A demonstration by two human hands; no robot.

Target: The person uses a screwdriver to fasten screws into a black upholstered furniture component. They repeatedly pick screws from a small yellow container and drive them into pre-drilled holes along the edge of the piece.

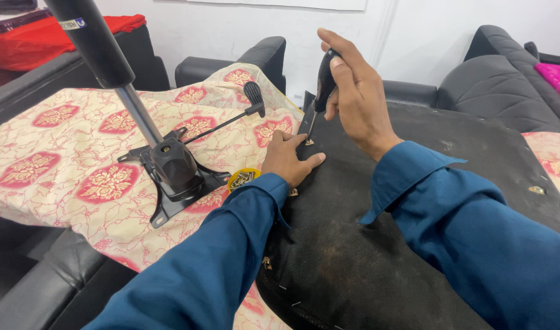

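My right hand [355, 91] grips the black handle of a screwdriver [321, 91], held nearly upright with its tip on a small screw [309, 142] at the edge of a black fabric-covered chair seat underside [377, 232]. My left hand [287, 160] lies on the seat's edge beside the screw, fingers around it. Both arms wear blue sleeves.
A black chair tilt mechanism [173, 168] with gas cylinder [106, 58] and lever [253, 95] lies on a cream and red patterned cloth [66, 153]. A small yellow lid with screws [242, 178] sits by my left wrist. Black sofas [506, 85] surround; another fitting [536, 190] is at the seat's right.
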